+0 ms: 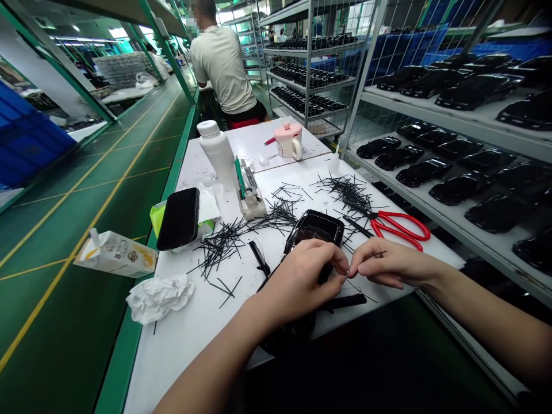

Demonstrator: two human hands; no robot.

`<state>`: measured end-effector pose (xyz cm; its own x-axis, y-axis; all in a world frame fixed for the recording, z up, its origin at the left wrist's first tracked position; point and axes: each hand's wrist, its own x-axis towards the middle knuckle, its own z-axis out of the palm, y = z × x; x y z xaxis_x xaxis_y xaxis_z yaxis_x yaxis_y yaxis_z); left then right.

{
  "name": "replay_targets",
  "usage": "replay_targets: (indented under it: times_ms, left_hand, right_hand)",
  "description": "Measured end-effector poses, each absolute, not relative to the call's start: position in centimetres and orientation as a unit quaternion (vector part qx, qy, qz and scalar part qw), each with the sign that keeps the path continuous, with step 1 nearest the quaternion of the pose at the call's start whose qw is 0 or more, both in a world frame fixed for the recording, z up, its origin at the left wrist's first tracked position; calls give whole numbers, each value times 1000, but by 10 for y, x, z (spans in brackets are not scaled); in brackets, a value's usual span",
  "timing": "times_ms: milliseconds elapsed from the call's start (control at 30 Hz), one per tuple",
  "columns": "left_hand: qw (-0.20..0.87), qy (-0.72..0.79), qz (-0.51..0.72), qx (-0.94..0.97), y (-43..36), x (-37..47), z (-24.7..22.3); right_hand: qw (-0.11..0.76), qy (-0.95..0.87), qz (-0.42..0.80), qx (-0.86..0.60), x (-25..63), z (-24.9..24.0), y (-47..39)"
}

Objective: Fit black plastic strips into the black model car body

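A glossy black model car [317, 224] lies on the white table, partly hidden beneath my left hand [304, 276]. That hand rests over the car, its thumb and fingers pinched at something too small to make out. Close by on the right, my right hand [388, 261] is closed, fingertips almost meeting the left ones, with a thin black strip [380, 253] showing at its fingers. Loose black parts lie on either side of the car: one [259, 258] at left and a long one [348, 301] at lower right.
Thin black strips [222, 244] lie scattered, with red-handled scissors [401, 226] to the right. Around them are a phone [178, 218], white bottle [217, 152], tool holder [252, 207], lidded mug [288, 141], crumpled tissue [159, 297] and drink carton [118, 253]. Racks of model cars [457, 172] stand right; a person [224, 66] sits ahead.
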<state>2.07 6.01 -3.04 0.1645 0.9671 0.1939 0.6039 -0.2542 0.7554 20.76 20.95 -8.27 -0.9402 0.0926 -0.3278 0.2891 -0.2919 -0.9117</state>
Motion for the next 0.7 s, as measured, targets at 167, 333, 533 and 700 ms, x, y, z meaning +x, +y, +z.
replay_targets:
  times_ms: [167, 333, 533, 700]
  left_hand:
    - [267, 552, 341, 712, 60, 21, -30]
    - [270, 559, 340, 706, 60, 20, -32]
    - [267, 551, 345, 712, 61, 19, -34]
    - [277, 559, 361, 693, 61, 19, -36]
  right_hand:
    - [57, 585, -793, 162, 206, -84, 209]
    - [52, 583, -794, 164, 204, -87, 208]
    - [43, 595, -784, 172, 206, -83, 203]
    - [-64, 825, -502, 252, 236, -58, 222]
